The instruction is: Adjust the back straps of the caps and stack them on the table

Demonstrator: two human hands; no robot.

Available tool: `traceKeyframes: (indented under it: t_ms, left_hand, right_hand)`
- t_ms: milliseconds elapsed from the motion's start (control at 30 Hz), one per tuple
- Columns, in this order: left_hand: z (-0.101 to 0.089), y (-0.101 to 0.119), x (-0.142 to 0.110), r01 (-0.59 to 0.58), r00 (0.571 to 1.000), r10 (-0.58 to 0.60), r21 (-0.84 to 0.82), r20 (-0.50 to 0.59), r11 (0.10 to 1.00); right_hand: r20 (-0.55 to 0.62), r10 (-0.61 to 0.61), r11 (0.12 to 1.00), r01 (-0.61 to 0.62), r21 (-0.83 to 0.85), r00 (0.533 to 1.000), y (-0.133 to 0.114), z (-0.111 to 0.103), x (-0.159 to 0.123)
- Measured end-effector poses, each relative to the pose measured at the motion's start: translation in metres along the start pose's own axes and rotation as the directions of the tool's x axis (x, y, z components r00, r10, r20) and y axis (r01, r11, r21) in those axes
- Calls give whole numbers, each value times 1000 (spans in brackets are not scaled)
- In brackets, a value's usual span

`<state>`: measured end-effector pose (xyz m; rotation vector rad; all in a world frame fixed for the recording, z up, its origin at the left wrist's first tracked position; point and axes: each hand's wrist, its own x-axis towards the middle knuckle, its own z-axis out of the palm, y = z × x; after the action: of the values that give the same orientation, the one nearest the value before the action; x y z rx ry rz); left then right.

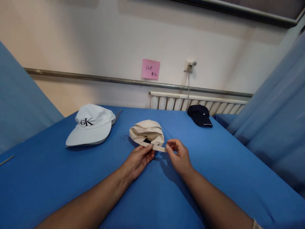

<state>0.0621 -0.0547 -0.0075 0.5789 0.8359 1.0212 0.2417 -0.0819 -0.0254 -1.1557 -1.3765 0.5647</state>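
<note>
A beige cap (148,127) is in the middle of the table, its back opening and strap turned toward me. My left hand (140,159) pinches the cap's back edge beside the buckle, thumb on top and fingers underneath. The free end of the cap's strap (160,148) sticks out to the right, and my right hand (178,155) pinches its tip between thumb and fingers. To the left lies a white cap (91,124) with black letters, its brim toward me. A dark navy cap (199,114) sits at the back right.
A blue cloth (152,197) covers the table. Blue curtains (278,127) hang at both sides. Behind are a metal rail (107,78), a white radiator (171,101), a socket with a plug (189,66) and a pink note (151,69). A thin yellowish strip (6,160) lies at the left edge.
</note>
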Motion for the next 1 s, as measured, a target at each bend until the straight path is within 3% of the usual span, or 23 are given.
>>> traceKeyframes:
  t_ms: [67, 133, 267, 467, 733, 1000]
  left_hand:
    - [-2, 4, 1, 20, 1000, -21, -53, -7, 998]
    - [-4, 8, 2, 22, 1000, -24, -87, -18, 996]
    - [-5, 9, 2, 16, 1000, -17, -79, -8, 997]
    - [-2, 5, 0, 22, 1000, -21, -36, 16, 999]
    - [-3, 1, 0, -42, 998, 39, 51, 46, 998]
    - [-4, -1, 0, -82, 995, 76, 91, 71, 992]
  right_hand:
    - [-33, 162, 978, -156, 139, 986, 5, -1, 4]
    - [34, 240, 939, -240, 247, 970, 7, 0, 5]
    - [186, 218, 909, -269, 319, 958, 0, 7, 0]
    - [159, 261, 898, -299, 323, 952, 0, 20, -5]
    - [146, 278, 894, -311, 323, 949, 6, 18, 0]
    - [285, 324, 840, -413, 352, 902, 7, 18, -1]
